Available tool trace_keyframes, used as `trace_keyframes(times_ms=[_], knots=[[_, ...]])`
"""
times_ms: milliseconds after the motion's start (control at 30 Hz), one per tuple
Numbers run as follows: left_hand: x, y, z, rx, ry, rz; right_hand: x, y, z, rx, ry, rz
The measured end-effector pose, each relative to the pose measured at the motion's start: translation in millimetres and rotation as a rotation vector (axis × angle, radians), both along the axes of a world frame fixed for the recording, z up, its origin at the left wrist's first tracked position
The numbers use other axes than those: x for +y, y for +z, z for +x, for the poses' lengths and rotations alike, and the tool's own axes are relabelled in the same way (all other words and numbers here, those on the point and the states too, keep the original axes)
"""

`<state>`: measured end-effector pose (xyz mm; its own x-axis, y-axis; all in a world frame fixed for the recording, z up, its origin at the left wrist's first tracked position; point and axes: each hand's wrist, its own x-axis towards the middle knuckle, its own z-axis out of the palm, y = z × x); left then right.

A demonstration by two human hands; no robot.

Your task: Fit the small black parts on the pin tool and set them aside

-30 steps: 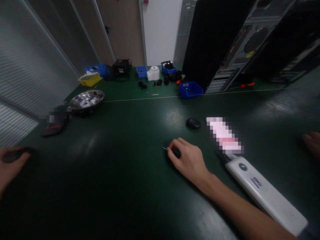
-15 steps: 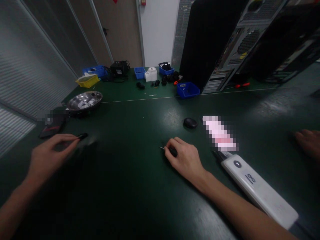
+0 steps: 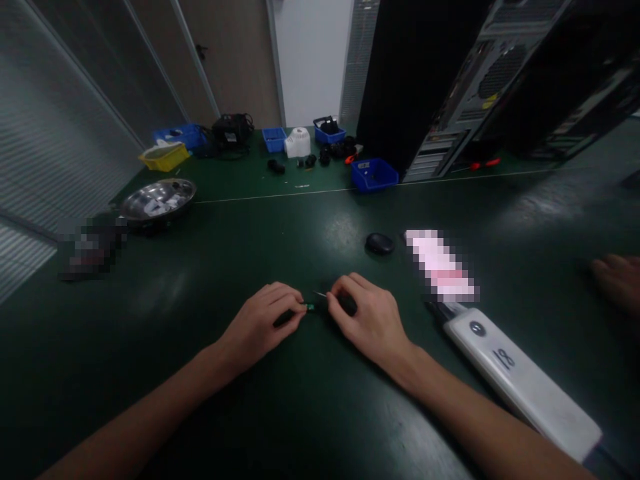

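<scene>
Both my hands meet at the middle of a dark green table (image 3: 200,373). My left hand (image 3: 263,323) pinches a small dark part with a green tip (image 3: 306,307), its fingers closed on it. My right hand (image 3: 367,317) is curled on a small black tool (image 3: 345,305) whose thin metal point (image 3: 320,294) sticks out to the left, toward the green tip. The tip and the metal point lie almost touching.
A black oval object (image 3: 380,243) lies behind my right hand. A white bar marked 18 (image 3: 520,377) stretches to the right. A metal bowl (image 3: 156,199), blue and yellow bins (image 3: 374,173) and computer towers (image 3: 450,80) stand at the back. Another person's hand (image 3: 617,277) rests at the right edge.
My left hand has come in from the left edge with the small dark part and now meets the right hand at the middle. The right hand has stayed put.
</scene>
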<state>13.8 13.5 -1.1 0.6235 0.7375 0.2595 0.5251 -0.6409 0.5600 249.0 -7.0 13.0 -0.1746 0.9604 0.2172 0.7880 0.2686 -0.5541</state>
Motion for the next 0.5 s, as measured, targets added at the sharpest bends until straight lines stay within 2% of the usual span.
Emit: trace_keyframes(times_ms=[200,500], knots=[[-0.9,4.1,-3.8,-0.06,0.129,-0.041,-0.7,0.0,-0.2,0.015,0.112,-0.033],[-1.6,0.7,-7.0,-0.102,0.072,-0.045,0.5,0.7,0.3,0.023,0.168,-0.026]])
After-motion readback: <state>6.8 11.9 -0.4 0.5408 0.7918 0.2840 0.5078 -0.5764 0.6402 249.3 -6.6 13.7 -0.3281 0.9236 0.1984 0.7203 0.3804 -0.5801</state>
